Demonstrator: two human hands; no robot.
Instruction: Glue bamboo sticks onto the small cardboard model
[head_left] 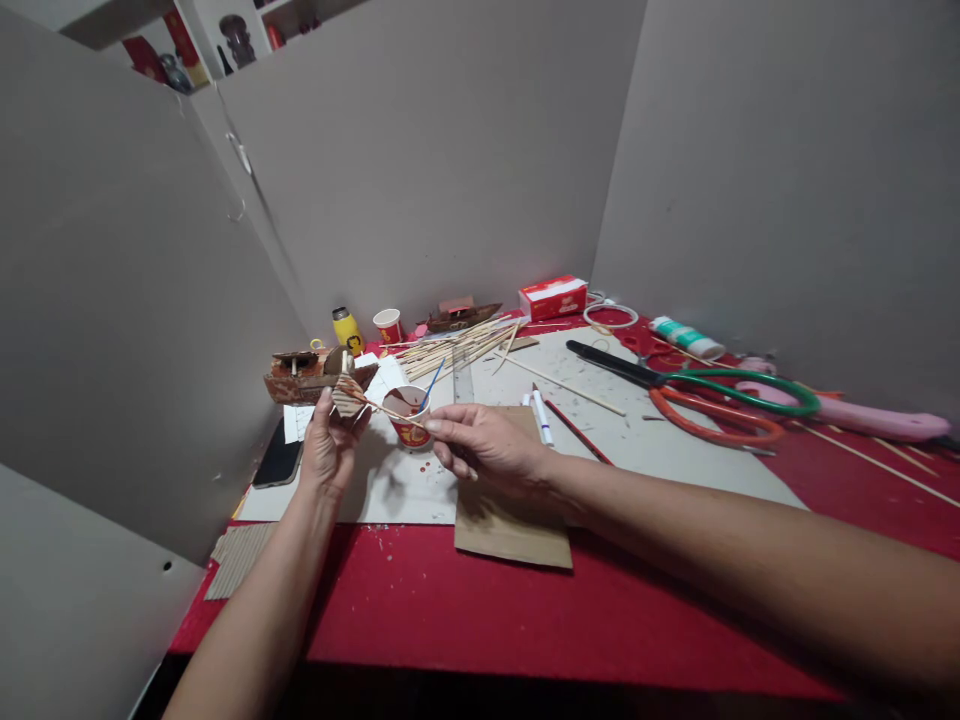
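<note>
My left hand is closed on a small ridged wooden piece, held up between thumb and fingers. Right behind it is a brown model boat; whether the piece is joined to the boat I cannot tell. Pinched in my right hand is a thin stick, its brown-stained far end against the ridged piece. Below the stick stands a paper cup with brown stain inside and a blue-handled tool leaning in it.
Thin wooden sticks lie heaped behind the cup, near a second model boat. Large scissors lie at right. A phone is at left, and a brown board reaches toward the red table's front edge.
</note>
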